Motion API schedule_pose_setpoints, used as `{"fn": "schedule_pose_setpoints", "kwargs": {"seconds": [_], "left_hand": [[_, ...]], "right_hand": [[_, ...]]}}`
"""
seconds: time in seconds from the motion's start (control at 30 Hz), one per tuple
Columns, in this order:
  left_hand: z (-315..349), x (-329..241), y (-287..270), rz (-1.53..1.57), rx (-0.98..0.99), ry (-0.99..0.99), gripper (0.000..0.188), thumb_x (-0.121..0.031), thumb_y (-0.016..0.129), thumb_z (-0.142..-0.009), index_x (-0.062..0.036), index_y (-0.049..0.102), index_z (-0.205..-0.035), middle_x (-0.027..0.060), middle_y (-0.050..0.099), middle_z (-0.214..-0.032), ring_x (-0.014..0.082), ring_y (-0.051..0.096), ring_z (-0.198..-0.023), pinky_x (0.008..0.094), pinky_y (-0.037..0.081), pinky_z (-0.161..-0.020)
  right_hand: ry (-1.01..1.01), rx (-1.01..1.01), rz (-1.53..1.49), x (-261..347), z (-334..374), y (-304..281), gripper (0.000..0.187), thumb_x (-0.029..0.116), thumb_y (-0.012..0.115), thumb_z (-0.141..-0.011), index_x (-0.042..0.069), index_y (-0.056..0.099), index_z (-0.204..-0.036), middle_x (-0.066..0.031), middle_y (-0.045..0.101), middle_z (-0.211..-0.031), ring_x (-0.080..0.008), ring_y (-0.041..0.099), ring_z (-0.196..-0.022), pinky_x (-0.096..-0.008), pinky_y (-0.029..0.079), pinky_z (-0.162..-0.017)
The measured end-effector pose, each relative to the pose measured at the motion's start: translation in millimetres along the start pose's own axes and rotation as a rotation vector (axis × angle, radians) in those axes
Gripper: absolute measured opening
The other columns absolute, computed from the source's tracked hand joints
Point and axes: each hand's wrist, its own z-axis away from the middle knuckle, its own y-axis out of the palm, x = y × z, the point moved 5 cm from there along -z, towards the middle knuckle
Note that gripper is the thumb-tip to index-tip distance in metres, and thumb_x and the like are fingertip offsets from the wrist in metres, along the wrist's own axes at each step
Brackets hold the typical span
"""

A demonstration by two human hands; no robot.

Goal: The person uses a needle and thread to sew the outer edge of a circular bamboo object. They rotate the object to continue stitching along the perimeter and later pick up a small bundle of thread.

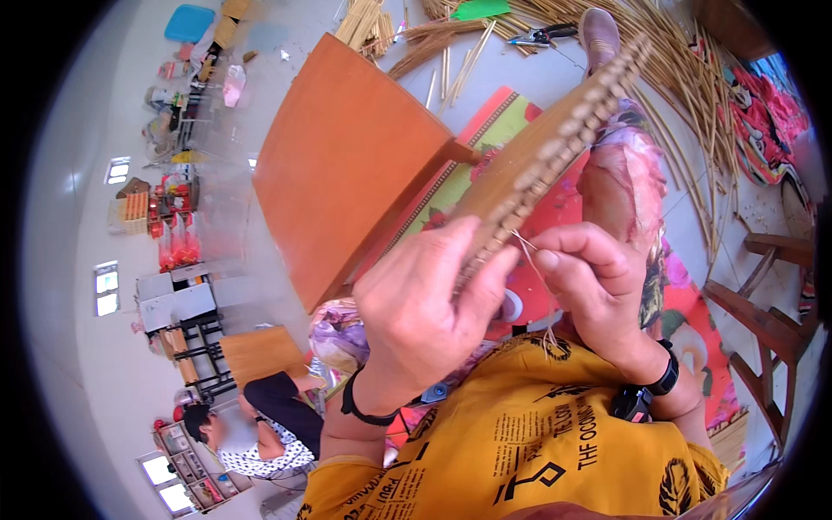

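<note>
Over the red mat (706,312), the brown panel (542,165) points lengthwise forward-right, near end between gripping left fingers (485,293); right fingers (585,247) pinch thread (524,243).

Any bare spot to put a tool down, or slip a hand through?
Bare: orange tabletop, bordered right by the floral mat; pale floor between tabletop and the goods along the wall. Crowded: the floor ahead and right, with sticks and pliers; also between left hand and right hand, where thread hangs beside the ridged brown piece.

pale wall (74,234) | bright windows (107,303) | orange table (355,165) | grey floor (251,299)
</note>
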Motion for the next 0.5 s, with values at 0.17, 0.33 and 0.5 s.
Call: {"fn": "schedule_pose_setpoints", "kwargs": {"seconds": [0.17, 0.33, 0.5], "left_hand": [[24, -7, 10, 0.083, 0.128, 0.064, 0.043, -0.005, 0.083, -0.063, 0.0034, 0.065, -0.101, 0.0144, 0.067, -0.085, 0.0267, 0.065, -0.069, 0.0332, 0.052, -0.060], [40, -11, 19, 0.101, 0.141, 0.114, 0.053, 0.000, 0.079, -0.050, 0.0051, 0.065, -0.101, 0.0147, 0.064, -0.088, 0.0281, 0.065, -0.073, 0.0343, 0.052, -0.061], [42, -14, 19, 0.096, 0.125, 0.174, 0.054, -0.002, 0.076, -0.047, 0.0084, 0.064, -0.098, 0.0157, 0.064, -0.083, 0.0276, 0.065, -0.072, 0.0329, 0.053, -0.060]], "right_hand": [[-0.017, 0.031, -0.007, -13, 23, -34, 0.006, -0.001, 0.059, -0.089, -0.002, 0.064, -0.090, 0.0008, 0.058, -0.068, -0.0036, 0.044, -0.052, -0.0195, 0.034, -0.047], [0.105, -0.037, -0.014, -13, 41, -45, 0.005, -0.003, 0.058, -0.087, -0.002, 0.063, -0.088, -0.0018, 0.058, -0.067, -0.0051, 0.044, -0.049, -0.0200, 0.033, -0.045], [0.088, -0.087, 0.084, -11, 52, -48, 0.003, -0.002, 0.059, -0.087, -0.001, 0.061, -0.084, -0.0023, 0.058, -0.066, -0.0053, 0.043, -0.048, -0.0205, 0.033, -0.044]]}}
